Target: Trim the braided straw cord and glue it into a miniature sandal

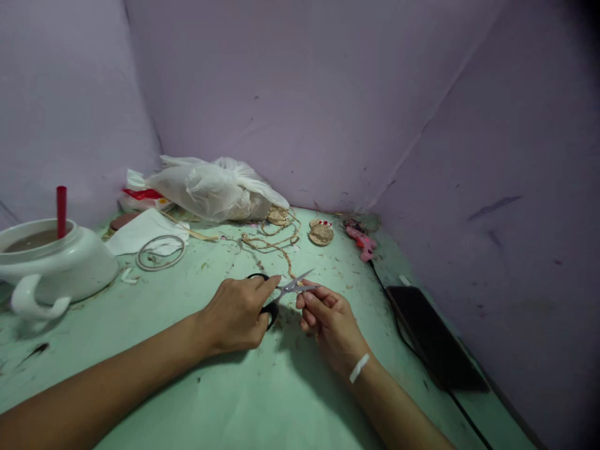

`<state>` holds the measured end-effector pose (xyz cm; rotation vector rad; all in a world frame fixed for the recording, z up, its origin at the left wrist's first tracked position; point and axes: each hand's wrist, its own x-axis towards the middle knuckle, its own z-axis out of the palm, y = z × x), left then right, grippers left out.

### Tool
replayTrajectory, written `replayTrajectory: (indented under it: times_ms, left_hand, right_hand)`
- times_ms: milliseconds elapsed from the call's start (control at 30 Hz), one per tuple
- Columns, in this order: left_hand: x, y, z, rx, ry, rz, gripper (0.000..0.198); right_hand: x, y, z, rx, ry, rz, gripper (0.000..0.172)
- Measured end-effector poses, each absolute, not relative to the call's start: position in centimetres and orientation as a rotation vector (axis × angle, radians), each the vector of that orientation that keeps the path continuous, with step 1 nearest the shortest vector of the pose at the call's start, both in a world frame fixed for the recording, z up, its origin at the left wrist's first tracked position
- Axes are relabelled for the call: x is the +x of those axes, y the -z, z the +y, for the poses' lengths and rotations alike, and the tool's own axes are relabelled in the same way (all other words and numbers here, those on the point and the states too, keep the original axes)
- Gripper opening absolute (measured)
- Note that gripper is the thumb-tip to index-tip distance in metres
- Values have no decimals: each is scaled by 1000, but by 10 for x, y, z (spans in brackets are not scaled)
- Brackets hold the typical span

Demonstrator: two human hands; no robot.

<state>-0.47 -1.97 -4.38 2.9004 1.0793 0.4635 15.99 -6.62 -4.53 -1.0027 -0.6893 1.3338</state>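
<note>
My left hand (241, 311) is closed on a pair of scissors (289, 288) with black handles, its fingers through the loops. The blades are parted and point right, close to the fingertips of my right hand (328, 315). My right hand pinches the end of a braided tan cord (287, 255) beside the blades. From there the cord runs back over the table in loose loops towards a round woven tan piece (278, 216). The cord's very tip is hidden by my fingers.
A white clear-plastic bag (213, 187) lies at the back. Left stands a white pot (89, 262) of brownish liquid with a red stick. A metal ring (160, 253), another woven round (321, 234), a pink glue gun (362, 242) and a dark phone (434, 337) lie around.
</note>
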Motion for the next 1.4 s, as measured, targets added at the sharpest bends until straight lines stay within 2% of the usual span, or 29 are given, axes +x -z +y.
replayTrajectory:
  times_ms: [133,433,633,733,833,1000,1400]
  left_hand:
    - [-5,46,-18,2875,-468,1043,55]
    - [-5,53,-13,2786,-529,928,50]
    - [-7,40,-11,2610,-753,968,34]
    - [-9,33,-9,2558,-856,1079,37]
    - [-9,35,-9,2674,-805,1087,45]
    - [-7,40,-15,2966,-531,1054,57]
    - [-17,37,-4,3198,-470,894,53]
  right_hand:
    - [160,47,-65,-997,-1347,-718,15]
    - [161,46,-66,-973,-1355,-724,15]
    - [162,45,-65,-985,-1360,-643,27]
    - [163,44,-64,-992,-1382,-609,29]
    - [163,43,-64,-992,-1397,-588,28]
    - [162,44,-64,-1019,-1346,-613,26]
    - [169,40,-65,-1045,-1441,-679,26]
